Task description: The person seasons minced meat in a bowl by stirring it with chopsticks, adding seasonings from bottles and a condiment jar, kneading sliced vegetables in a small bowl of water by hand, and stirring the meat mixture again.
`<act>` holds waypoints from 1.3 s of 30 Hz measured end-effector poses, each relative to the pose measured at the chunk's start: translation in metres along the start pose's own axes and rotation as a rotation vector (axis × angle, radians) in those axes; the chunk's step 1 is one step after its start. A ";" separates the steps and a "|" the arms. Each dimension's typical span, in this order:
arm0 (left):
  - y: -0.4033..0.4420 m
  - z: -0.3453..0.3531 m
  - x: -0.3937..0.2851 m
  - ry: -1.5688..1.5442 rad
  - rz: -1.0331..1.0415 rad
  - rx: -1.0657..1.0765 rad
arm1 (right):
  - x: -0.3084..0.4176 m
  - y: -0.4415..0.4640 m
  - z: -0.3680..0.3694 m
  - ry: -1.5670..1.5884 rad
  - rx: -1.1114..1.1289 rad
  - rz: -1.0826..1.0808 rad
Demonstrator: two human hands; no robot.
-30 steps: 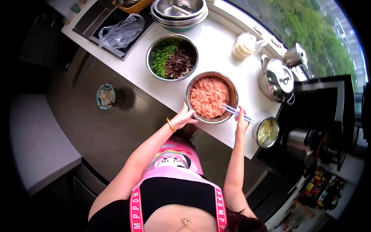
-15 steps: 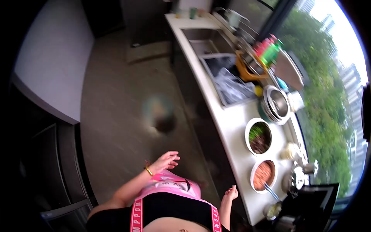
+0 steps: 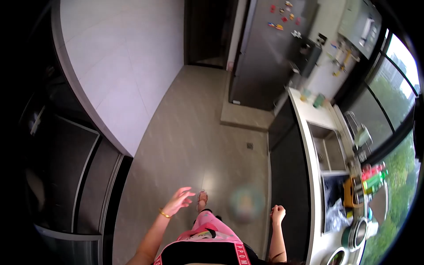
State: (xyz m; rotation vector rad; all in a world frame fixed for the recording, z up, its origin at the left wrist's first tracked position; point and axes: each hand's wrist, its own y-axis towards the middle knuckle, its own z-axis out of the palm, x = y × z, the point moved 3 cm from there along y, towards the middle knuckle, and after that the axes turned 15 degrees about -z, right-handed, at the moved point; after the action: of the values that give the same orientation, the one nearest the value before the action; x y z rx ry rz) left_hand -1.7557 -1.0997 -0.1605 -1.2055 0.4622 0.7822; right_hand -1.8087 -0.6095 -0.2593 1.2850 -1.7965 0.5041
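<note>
My left hand (image 3: 178, 201), with a gold bracelet (image 3: 164, 213) at the wrist, hangs over the floor in front of my pink apron (image 3: 211, 224). Its fingers are apart, and it holds nothing. On the other side, my right hand (image 3: 278, 214) is curled into a loose fist beside the dark cabinet front (image 3: 289, 190). Nothing shows in it. Neither hand visibly touches a thing. One sandalled foot (image 3: 202, 197) shows ahead of the apron.
A grey fridge (image 3: 274, 53) stands ahead on a raised step (image 3: 245, 117). Along the right runs a white counter (image 3: 312, 185) with a sink (image 3: 329, 148), an orange basket (image 3: 352, 194), stacked bowls (image 3: 358, 233) and bottles. A white wall (image 3: 119, 66) and dark cabinets (image 3: 66, 168) stand left.
My view has turned left and up, bringing the fridge and doorway into sight. The counter has shifted right, and the meat bowl has left the view. Both hands keep their shapes.
</note>
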 end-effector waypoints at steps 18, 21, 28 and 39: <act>0.306 -0.403 -0.282 -0.549 -0.001 -0.769 | 0.587 0.344 0.684 0.452 0.687 -0.847; 0.398 -0.396 -0.470 -0.255 0.208 -0.707 | 0.577 0.449 0.721 0.430 0.608 -0.642; 0.643 -0.324 -0.831 0.113 0.228 -0.250 | 0.462 0.749 0.747 0.469 0.179 0.111; 0.927 -0.223 -1.101 0.176 0.082 0.220 | 0.518 1.131 0.911 1.300 0.039 0.439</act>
State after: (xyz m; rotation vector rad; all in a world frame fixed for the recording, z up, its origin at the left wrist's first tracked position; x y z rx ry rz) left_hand -3.1559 -1.4887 -0.0669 -1.0585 0.7277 0.6776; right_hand -3.2614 -1.1212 -0.1807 0.3079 -0.8910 1.2499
